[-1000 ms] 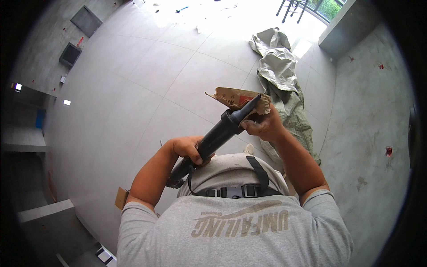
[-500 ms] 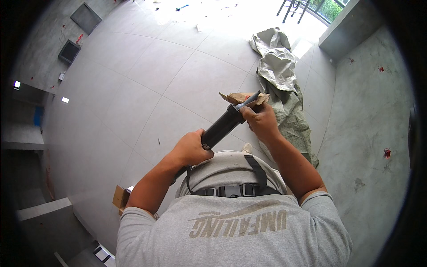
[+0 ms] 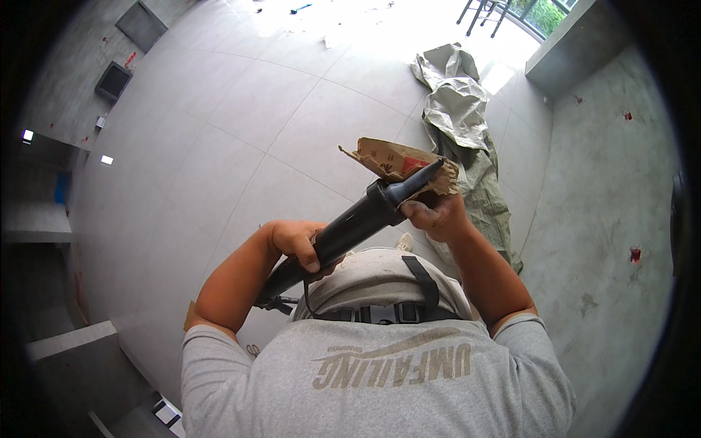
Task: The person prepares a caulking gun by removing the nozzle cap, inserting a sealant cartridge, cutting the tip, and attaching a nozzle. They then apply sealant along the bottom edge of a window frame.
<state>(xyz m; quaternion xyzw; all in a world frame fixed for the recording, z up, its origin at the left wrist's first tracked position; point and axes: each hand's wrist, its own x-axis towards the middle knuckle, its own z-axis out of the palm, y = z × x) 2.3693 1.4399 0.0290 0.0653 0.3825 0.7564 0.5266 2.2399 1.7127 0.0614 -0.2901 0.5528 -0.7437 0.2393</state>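
Note:
In front of my waist, a black caulking gun (image 3: 358, 225) slants up to the right, its grey tapered nozzle (image 3: 418, 179) pointing away from me. My left hand (image 3: 299, 247) is closed around the barrel, with the thumb across its top. The handle end lies partly behind that arm, near my belt. My right hand (image 3: 441, 216) pinches a torn brown cardboard piece (image 3: 385, 155) with a red patch, just beyond and under the nozzle. Its thumb is close to the barrel's front collar; whether it touches the collar I cannot tell.
Large grey floor tiles (image 3: 219, 168) spread ahead. A crumpled grey-green woven sheet (image 3: 467, 124) lies along the right, beside a grey wall (image 3: 606, 190). Concrete ledges (image 3: 73, 343) run along the left. A metal stand (image 3: 483, 16) is at the far right by a window.
My left hand has shifted left along the barrel, and the gun lies flatter. My right hand has moved slightly right and nearer to me. More of the cardboard's face now shows.

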